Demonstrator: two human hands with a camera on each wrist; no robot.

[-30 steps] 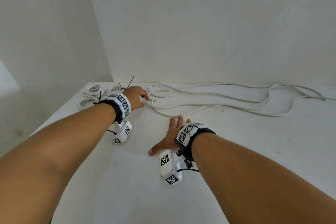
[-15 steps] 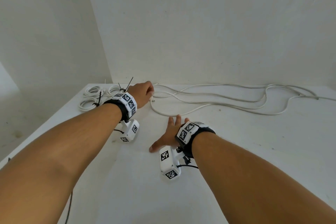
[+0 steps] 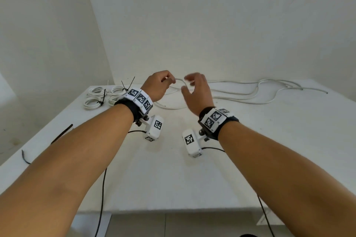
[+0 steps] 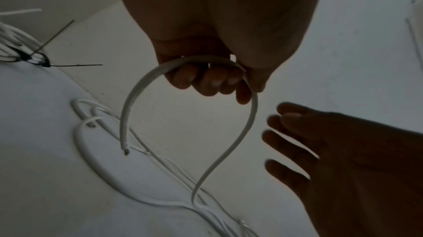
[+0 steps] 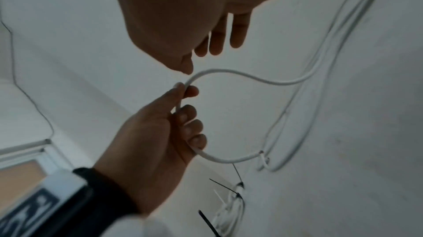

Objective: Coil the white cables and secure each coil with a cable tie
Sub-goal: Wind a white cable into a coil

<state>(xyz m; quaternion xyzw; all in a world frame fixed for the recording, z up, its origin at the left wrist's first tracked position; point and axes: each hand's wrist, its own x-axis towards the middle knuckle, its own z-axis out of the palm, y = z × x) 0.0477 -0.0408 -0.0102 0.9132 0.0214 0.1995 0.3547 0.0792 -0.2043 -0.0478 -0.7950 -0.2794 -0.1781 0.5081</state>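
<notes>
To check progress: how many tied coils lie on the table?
4 coils in the far-left corner: two at the back, two in front, the last partly behind the left wristband; more may be hidden.

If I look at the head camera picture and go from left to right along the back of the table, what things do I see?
Tied white coils → left hand pinching the cable end → open right hand → loose white cables trailing away right.

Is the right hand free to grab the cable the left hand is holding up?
Probably yes: the right hand is open beside the raised cable, which the left hand grips, with nothing between them.
</notes>
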